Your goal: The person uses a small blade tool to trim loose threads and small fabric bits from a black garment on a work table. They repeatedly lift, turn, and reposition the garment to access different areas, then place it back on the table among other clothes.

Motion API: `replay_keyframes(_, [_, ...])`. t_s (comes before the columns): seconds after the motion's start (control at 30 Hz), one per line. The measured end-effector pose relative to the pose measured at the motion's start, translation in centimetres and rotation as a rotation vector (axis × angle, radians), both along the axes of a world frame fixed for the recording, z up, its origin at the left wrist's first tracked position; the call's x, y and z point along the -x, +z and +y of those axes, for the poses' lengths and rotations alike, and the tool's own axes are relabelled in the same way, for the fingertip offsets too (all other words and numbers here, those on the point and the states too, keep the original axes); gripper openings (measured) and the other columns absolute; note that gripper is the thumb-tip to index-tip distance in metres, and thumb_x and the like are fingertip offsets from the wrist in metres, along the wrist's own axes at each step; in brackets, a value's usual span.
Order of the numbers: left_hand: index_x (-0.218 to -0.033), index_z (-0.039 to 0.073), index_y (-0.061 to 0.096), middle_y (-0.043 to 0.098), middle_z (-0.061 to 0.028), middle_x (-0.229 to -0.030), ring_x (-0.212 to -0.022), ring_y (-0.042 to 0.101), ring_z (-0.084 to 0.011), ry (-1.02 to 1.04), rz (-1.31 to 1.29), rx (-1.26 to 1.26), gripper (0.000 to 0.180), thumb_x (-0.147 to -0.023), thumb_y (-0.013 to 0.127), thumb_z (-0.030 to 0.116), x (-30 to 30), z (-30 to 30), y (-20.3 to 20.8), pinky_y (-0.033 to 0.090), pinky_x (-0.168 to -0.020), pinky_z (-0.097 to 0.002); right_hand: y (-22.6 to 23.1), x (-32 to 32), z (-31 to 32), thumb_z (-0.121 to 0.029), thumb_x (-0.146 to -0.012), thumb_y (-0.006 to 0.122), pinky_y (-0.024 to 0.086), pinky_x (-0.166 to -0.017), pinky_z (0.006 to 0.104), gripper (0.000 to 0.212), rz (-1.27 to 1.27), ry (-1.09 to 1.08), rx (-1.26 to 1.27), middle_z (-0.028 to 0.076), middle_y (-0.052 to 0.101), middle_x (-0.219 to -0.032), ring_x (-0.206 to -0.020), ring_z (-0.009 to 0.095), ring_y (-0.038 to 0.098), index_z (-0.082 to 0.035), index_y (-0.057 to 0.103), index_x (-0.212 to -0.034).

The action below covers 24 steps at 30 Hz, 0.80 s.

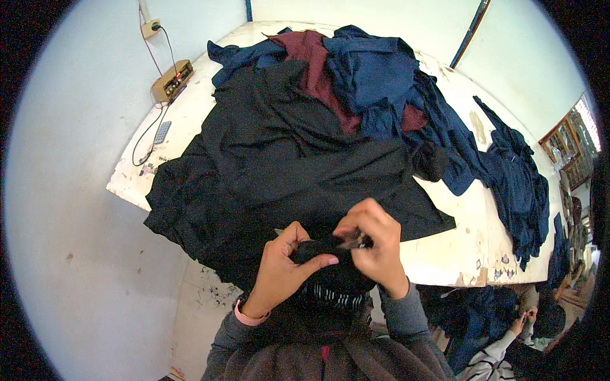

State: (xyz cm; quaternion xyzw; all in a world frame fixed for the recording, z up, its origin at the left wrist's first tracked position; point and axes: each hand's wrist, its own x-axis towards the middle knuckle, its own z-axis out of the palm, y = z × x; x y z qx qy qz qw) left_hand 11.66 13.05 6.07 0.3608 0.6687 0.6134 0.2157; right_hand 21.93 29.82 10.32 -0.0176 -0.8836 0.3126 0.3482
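Observation:
A large black cloth garment (286,171) spreads across the near side of the table and hangs over its front edge towards me. My left hand (279,273) grips a bunched fold of it, thumb lying along the top. Just right of that, my right hand (380,244) is closed around small metal thread snips (351,243), somewhat blurred, whose blades point left at the fold. Between my hands the cloth is pulled up in a short dark roll. Some of the fingers on both hands are hidden behind it.
Navy clothes (375,70) and a maroon garment (311,54) are heaped behind. Another navy pile (518,184) hangs off the table's (445,267) right side. A wired tan box (173,81) and a remote (162,132) lie far left. At lower right, another person's hands (524,320) show near dark cloth.

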Motion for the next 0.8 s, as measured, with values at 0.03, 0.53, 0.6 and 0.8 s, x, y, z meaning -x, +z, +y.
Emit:
replay_keyframes(0.03, [-0.087, 0.005, 0.051, 0.058, 0.0015, -0.072, -0.08, 0.053, -0.0044, -0.008, -0.032, -0.031, 0.042, -0.077, 0.091, 0.015, -0.1, 0.0, 0.1, 0.044, -0.072, -0.0224, -0.3, 0.2, 0.3, 0.004, -0.07, 0.071, 0.047, -0.063, 0.0307, 0.018, 0.021, -0.021, 0.095, 0.008, 0.062, -0.084, -0.071, 0.022, 0.063, -0.005, 0.069, -0.086])
replay_keyframes(0.53, [-0.094, 0.01, 0.043, 0.042, 0.0032, -0.089, -0.085, 0.043, -0.0074, 0.035, -0.097, -0.085, 0.053, -0.076, 0.092, 0.017, 0.3, -0.3, 1.7, 0.039, -0.075, -0.0225, 0.4, -2.8, -0.2, -0.014, -0.079, 0.081, 0.044, -0.062, 0.033, 0.028, -0.035, -0.09, 0.053, 0.007, 0.072, -0.092, -0.075, 0.023, 0.068, -0.006, 0.069, -0.103])
replay_keyframes(0.6, [-0.094, 0.01, 0.043, 0.042, 0.0031, -0.089, -0.084, 0.043, -0.0073, 0.047, -0.064, -0.094, 0.053, -0.076, 0.092, 0.017, 0.4, -0.3, 1.5, 0.038, -0.075, -0.0222, 0.2, -3.1, -0.4, -0.016, -0.079, 0.081, 0.038, -0.06, 0.0327, 0.028, -0.021, -0.103, -0.127, 0.005, 0.074, -0.094, -0.075, 0.021, 0.069, -0.01, 0.07, -0.104])
replay_keyframes(0.8, [-0.095, 0.009, 0.044, 0.042, 0.0027, -0.091, -0.087, 0.043, -0.0079, 0.023, -0.038, -0.084, 0.053, -0.075, 0.092, 0.017, 0.2, -0.3, 1.6, 0.039, -0.078, -0.0231, 0.3, -2.9, -0.7, -0.016, -0.079, 0.081, 0.038, -0.06, 0.033, 0.026, -0.002, -0.086, -0.266, 0.001, 0.073, -0.092, -0.069, 0.017, 0.066, -0.012, 0.071, -0.102])
